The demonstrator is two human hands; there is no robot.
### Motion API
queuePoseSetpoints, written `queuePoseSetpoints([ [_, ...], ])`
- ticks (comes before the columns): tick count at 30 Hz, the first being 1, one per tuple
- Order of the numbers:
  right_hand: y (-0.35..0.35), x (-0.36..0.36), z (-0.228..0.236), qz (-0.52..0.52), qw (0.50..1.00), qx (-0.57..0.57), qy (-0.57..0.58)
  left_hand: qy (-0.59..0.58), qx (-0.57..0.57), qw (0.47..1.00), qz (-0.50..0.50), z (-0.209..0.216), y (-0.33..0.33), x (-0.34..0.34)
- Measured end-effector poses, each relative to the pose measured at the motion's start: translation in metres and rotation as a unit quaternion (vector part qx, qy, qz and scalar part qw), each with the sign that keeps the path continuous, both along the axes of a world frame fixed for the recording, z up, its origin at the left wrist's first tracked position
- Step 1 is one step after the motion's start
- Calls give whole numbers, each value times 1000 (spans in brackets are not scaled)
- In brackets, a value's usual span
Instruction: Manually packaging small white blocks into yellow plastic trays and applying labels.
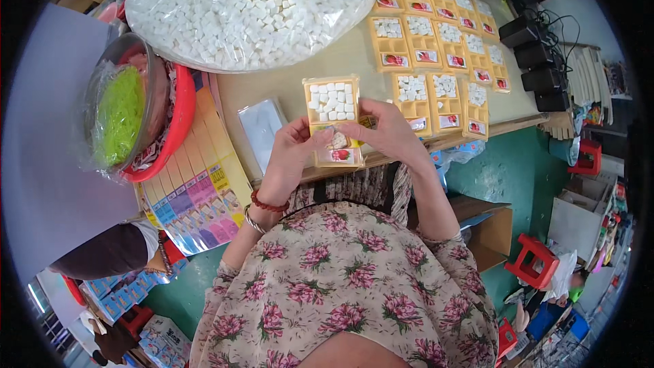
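A pale yellow compartment tray point(332, 120) is held between both hands at the table's front edge. Small white cubes point(332, 101) fill its far compartment, and a red-and-white sachet with a strawberry picture point(340, 156) lies in the near one. My left hand point(294, 142) grips the tray's left side, its thumb reaching over the middle. From the right, my right hand point(390, 128) closes on the tray, thumb also across the middle. Between the thumbs lies a small whitish and yellow item point(338, 139), partly covered; I cannot make out what it is.
Several similar filled trays point(446, 88) stand in rows at the right. A large clear bag of white cubes point(225, 20) occupies the back left. A metal bowl with a green bag point(120, 116) sits in a red basin point(182, 112). Clear plastic sleeves point(260, 131) lie left of the tray.
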State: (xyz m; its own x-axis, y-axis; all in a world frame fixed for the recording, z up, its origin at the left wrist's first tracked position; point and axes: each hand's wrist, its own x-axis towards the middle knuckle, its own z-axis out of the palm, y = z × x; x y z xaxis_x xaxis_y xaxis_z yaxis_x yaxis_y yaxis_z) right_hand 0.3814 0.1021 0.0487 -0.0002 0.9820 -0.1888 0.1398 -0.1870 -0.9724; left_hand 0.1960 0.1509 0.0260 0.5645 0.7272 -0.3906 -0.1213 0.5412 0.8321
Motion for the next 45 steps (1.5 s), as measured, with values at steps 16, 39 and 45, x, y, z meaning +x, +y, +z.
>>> queuePoseSetpoints([
  [16, -26, -49, 4, -217, 936, 145, -237, 63, 97, 983, 144, 20, -20, 11],
  [39, 145, 174, -49, -367, 903, 217, -61, 41, 167, 977, -129, 13, 18, 44],
  [45, 279, 333, -70, -200, 939, 154, -235, 157, 124, 980, -13, 34, 2, -37],
])
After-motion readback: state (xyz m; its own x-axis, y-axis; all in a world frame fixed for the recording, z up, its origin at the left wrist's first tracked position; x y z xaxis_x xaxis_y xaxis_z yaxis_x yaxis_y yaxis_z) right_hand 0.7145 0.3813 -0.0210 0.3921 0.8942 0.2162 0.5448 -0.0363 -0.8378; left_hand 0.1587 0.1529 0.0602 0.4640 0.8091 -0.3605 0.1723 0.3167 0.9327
